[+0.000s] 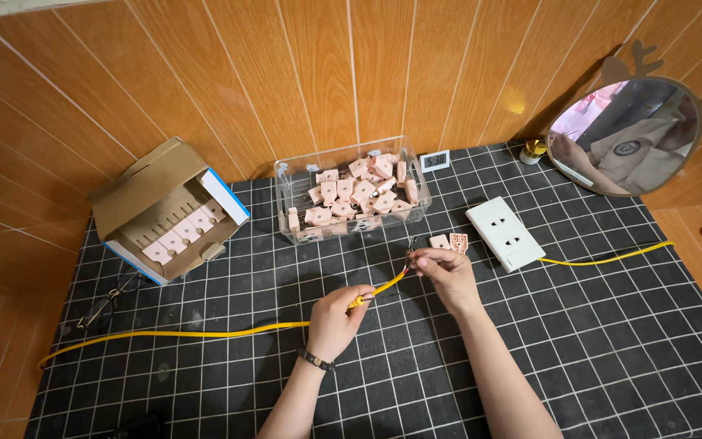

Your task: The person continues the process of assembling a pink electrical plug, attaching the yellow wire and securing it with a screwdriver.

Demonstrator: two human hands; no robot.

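Note:
A long yellow cable (205, 332) runs across the black gridded mat (611, 341). My left hand (336, 319) pinches it near its end. My right hand (446, 271) grips the cable's tip, where thin bare wires stick up by my fingertips. Just beyond my right hand lie two small pink plug parts (449, 241). A white socket block (504, 232) sits to their right, with another stretch of yellow cable leading off to the right edge.
A clear plastic box (286, 199) holds several pink plug parts. An open cardboard box (168, 211) with more pink parts sits at left. A small digital clock (435, 160), a round mirror (627, 134) and glasses (106, 302) are also here.

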